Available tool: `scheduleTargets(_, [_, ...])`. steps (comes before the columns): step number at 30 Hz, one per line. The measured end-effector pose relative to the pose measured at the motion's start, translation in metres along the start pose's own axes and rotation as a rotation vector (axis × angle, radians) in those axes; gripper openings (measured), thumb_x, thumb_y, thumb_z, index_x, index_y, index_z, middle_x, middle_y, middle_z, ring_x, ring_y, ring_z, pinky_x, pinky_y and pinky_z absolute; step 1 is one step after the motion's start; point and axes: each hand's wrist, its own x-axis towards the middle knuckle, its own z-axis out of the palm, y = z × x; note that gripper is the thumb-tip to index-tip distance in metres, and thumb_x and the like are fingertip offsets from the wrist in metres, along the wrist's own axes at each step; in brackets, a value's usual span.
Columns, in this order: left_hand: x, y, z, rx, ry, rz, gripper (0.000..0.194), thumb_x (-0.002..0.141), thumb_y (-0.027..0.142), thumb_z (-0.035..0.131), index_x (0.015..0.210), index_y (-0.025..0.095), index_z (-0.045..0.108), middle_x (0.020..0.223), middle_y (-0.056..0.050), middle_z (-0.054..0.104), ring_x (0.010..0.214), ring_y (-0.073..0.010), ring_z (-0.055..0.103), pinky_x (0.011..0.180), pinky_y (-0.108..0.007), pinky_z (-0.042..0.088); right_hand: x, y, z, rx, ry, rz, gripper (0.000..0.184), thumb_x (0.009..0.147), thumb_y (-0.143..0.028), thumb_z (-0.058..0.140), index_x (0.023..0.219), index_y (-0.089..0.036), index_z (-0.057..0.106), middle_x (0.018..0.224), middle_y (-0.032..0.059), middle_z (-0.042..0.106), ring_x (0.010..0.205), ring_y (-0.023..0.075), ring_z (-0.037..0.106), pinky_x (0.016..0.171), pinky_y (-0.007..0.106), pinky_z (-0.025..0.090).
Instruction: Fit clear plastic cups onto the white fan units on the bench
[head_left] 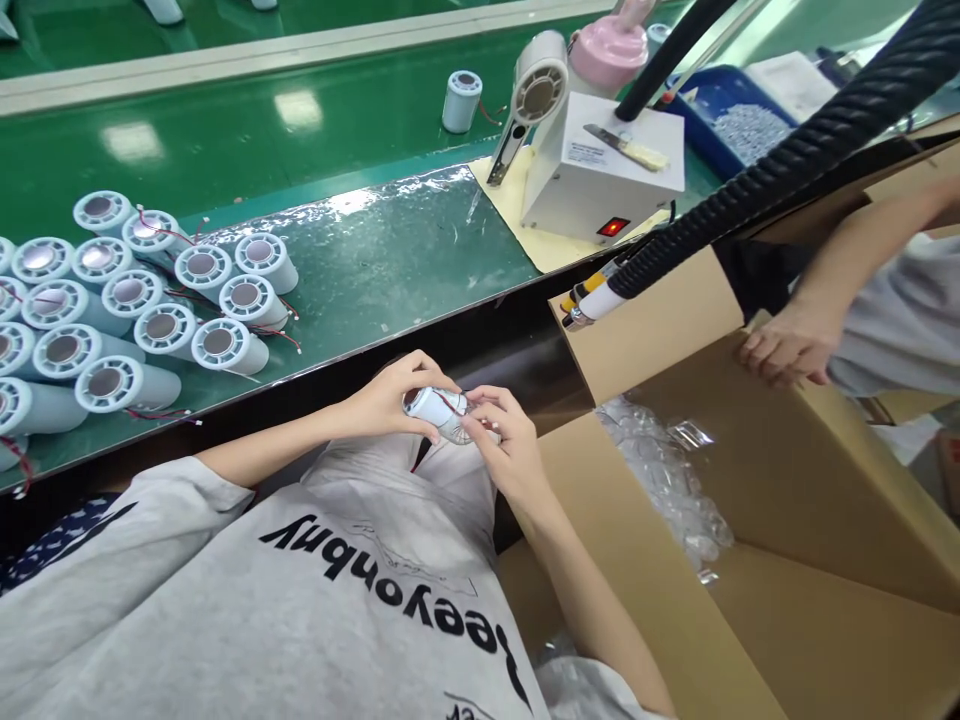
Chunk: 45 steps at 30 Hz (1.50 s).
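Observation:
Above my lap I hold a light-blue cylinder (436,408) with a dark round centre at one end and a dark red wire along its side. My left hand (386,400) grips it between thumb and fingers near the dark end. The fingers of my right hand (510,440) are closed at its other end, by the wire; my fingertips partly hide that end. Many similar light-blue cylinders (160,328) with slotted rims and thin red and black wires lie grouped on the green bench (367,260) to the left.
A white box (600,185) with a lit red switch carries a knife (626,148); a handheld fan (538,92) stands beside it. A black hose (750,170) crosses the right side. Below are cardboard boxes (817,480) with clear plastic pieces (667,480). Another person's hand (793,340) rests there.

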Motion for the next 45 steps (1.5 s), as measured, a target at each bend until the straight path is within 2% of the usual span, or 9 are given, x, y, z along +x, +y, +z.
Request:
scheduleTargets(3, [-0.002,-0.006,0.002,-0.046,-0.091,0.063,0.063,0.073,0.053,0.086,0.128,0.024,0.073,0.133,-0.015,0.062,0.127,-0.0317,0.058,0.109,-0.047,0.047,-0.001,-0.006,-0.002,0.147,0.077,0.096,0.025,0.093,-0.033,0.066,0.070,-0.023,0.069,0.099,0.0071,0.072,0.096,0.0238,0.071,0.072,0.034,0.058])
scheduleTargets(5, [-0.003,-0.005,0.004,-0.130,-0.173,0.067,0.065,0.077,0.045,0.085,0.137,0.025,0.067,0.137,-0.015,0.064,0.128,-0.0314,0.060,0.109,-0.046,0.048,-0.001,-0.006,-0.004,0.252,0.110,0.145,0.026,0.091,-0.036,0.070,0.067,-0.024,0.070,0.094,0.0067,0.075,0.094,0.0241,0.072,0.071,0.034,0.059])
scheduleTargets(7, [-0.005,-0.001,0.005,-0.234,-0.186,0.017,0.067,0.078,0.040,0.084,0.140,0.023,0.063,0.137,-0.015,0.067,0.124,-0.0301,0.064,0.101,-0.043,0.054,-0.001,-0.004,-0.007,0.337,0.106,0.155,0.027,0.088,-0.040,0.074,0.067,-0.024,0.072,0.099,0.0073,0.078,0.098,0.0259,0.074,0.079,0.038,0.061])
scheduleTargets(10, [-0.007,0.005,0.006,-0.422,-0.115,-0.123,0.069,0.076,0.037,0.086,0.139,0.021,0.063,0.139,-0.016,0.065,0.120,-0.0282,0.067,0.093,-0.038,0.058,-0.003,-0.003,-0.012,0.282,0.023,0.056,0.015,0.081,-0.040,0.084,0.086,-0.027,0.079,0.125,0.0083,0.075,0.120,0.0314,0.070,0.103,0.049,0.057])
scheduleTargets(14, [-0.011,0.012,0.004,-0.593,-0.113,-0.246,0.073,0.073,0.036,0.088,0.139,0.021,0.062,0.140,-0.016,0.063,0.111,-0.0249,0.070,0.089,-0.035,0.060,-0.010,-0.007,-0.017,0.047,-0.043,-0.113,0.032,0.083,-0.029,0.083,0.114,-0.030,0.075,0.139,0.0083,0.070,0.127,0.0313,0.067,0.109,0.052,0.055])
scheduleTargets(18, [-0.012,0.019,0.000,-0.540,-0.159,-0.204,0.075,0.071,0.037,0.090,0.140,0.025,0.063,0.142,-0.013,0.065,0.116,-0.0270,0.069,0.091,-0.035,0.059,-0.018,-0.010,-0.020,0.026,-0.059,-0.108,0.031,0.085,-0.032,0.082,0.114,-0.027,0.071,0.137,0.0112,0.070,0.124,0.0324,0.069,0.102,0.051,0.061])
scheduleTargets(23, [-0.012,0.026,-0.005,-0.486,-0.194,-0.109,0.072,0.072,0.030,0.089,0.140,0.028,0.065,0.151,-0.012,0.060,0.133,-0.0314,0.061,0.102,-0.040,0.057,-0.023,-0.014,-0.022,0.153,-0.073,-0.030,0.038,0.082,-0.033,0.086,0.117,-0.028,0.070,0.135,0.0095,0.071,0.124,0.0306,0.069,0.098,0.047,0.064])
scheduleTargets(31, [-0.014,0.033,-0.009,-0.430,-0.217,-0.026,0.071,0.077,0.029,0.087,0.143,0.030,0.063,0.155,-0.011,0.057,0.140,-0.0301,0.056,0.105,-0.039,0.055,-0.023,-0.017,-0.024,0.305,-0.092,0.107,0.045,0.078,-0.041,0.088,0.118,-0.029,0.071,0.125,0.0068,0.075,0.111,0.0257,0.074,0.091,0.041,0.067])
scheduleTargets(45, [-0.015,0.033,-0.009,-0.404,-0.225,-0.062,0.070,0.076,0.030,0.086,0.143,0.032,0.063,0.155,-0.010,0.057,0.144,-0.0326,0.052,0.107,-0.043,0.055,-0.017,-0.017,-0.022,0.483,-0.142,0.344,0.053,0.075,-0.062,0.084,0.112,-0.028,0.065,0.107,0.0064,0.075,0.082,0.0207,0.072,0.074,0.035,0.064])
